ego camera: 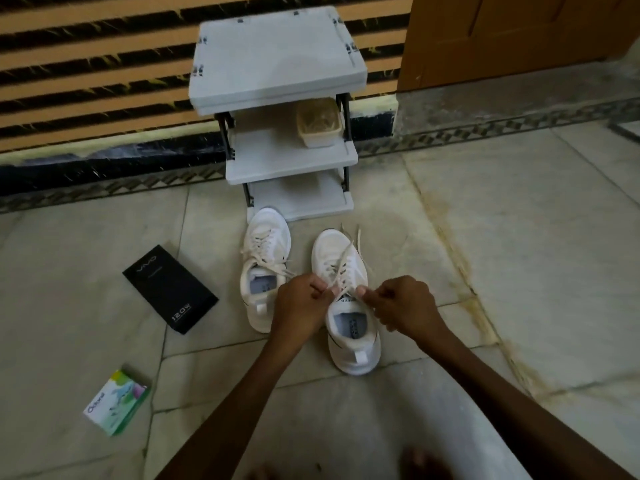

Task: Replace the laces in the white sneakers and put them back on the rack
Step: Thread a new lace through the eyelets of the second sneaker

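On the floor at six o'clock from the three-shelf rack stand two white sneakers; left hand and right hand each pinch the lace of the three-o'clock sneaker in a tight grip. One black box at nine o'clock reads "120W"

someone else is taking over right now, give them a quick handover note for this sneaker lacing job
Hands: the left hand and the right hand each pinch a strand of the lace at the tongue of the right sneaker; its loose ends trail toward the toe.
Things: both sneakers stand on the floor before the rack; the left sneaker is threaded but untied.
Done: both look threaded; new or old laces, cannot tell.
Left: finish and tie both, then set them on the rack.
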`<action>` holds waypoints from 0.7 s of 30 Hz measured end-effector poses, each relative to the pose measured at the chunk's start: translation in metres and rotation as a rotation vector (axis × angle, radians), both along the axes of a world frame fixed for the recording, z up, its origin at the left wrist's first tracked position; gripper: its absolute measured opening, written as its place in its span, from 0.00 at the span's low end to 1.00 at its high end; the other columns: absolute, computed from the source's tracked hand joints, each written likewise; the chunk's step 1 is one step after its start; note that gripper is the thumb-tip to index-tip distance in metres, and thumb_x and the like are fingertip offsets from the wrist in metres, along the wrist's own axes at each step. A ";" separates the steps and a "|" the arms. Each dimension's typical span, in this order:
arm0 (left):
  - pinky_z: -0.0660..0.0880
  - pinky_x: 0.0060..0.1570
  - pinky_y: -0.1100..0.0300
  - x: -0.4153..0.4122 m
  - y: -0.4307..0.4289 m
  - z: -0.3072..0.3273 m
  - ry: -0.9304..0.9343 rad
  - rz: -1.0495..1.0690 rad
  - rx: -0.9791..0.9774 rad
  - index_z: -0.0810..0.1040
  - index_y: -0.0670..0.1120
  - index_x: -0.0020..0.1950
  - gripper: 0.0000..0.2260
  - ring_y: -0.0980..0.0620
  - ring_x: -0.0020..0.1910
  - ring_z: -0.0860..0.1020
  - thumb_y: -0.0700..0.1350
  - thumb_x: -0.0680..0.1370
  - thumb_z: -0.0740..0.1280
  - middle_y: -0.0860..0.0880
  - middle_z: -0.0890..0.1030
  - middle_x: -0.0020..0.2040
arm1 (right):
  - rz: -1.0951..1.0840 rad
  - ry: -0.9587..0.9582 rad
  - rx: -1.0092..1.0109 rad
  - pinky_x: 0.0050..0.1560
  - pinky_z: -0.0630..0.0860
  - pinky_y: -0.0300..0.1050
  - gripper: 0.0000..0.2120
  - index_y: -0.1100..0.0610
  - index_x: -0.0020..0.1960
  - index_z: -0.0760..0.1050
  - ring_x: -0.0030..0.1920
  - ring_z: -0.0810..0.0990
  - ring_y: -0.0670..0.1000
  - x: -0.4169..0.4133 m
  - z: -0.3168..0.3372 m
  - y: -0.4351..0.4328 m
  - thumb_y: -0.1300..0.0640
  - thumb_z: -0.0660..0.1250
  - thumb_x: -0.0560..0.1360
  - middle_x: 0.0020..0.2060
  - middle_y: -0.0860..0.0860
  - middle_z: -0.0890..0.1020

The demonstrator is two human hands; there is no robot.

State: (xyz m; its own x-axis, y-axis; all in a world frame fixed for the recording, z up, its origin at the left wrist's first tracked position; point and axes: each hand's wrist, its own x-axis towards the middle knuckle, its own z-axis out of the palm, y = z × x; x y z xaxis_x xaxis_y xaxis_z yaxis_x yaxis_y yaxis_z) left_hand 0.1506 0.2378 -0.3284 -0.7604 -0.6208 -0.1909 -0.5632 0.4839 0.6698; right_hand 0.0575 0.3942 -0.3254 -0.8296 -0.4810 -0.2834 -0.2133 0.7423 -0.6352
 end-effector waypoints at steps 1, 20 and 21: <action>0.70 0.34 0.66 0.000 0.001 -0.001 0.051 0.019 0.044 0.77 0.51 0.36 0.10 0.58 0.32 0.76 0.54 0.74 0.72 0.56 0.78 0.29 | -0.005 0.067 -0.084 0.33 0.73 0.41 0.20 0.54 0.30 0.77 0.27 0.79 0.44 0.001 -0.004 -0.002 0.40 0.70 0.72 0.25 0.47 0.79; 0.76 0.41 0.64 -0.036 -0.034 0.040 0.300 -0.186 0.557 0.81 0.45 0.46 0.08 0.57 0.40 0.80 0.41 0.81 0.63 0.51 0.83 0.42 | 0.389 0.144 -0.263 0.34 0.68 0.34 0.15 0.54 0.33 0.78 0.30 0.77 0.46 -0.010 0.022 -0.048 0.49 0.68 0.77 0.27 0.48 0.79; 0.77 0.43 0.60 -0.037 -0.034 0.033 0.259 -0.186 0.543 0.80 0.47 0.46 0.09 0.55 0.42 0.81 0.43 0.82 0.62 0.51 0.83 0.43 | 0.337 0.145 -0.278 0.32 0.66 0.32 0.17 0.52 0.30 0.76 0.29 0.76 0.45 -0.012 0.023 -0.046 0.50 0.69 0.77 0.24 0.47 0.77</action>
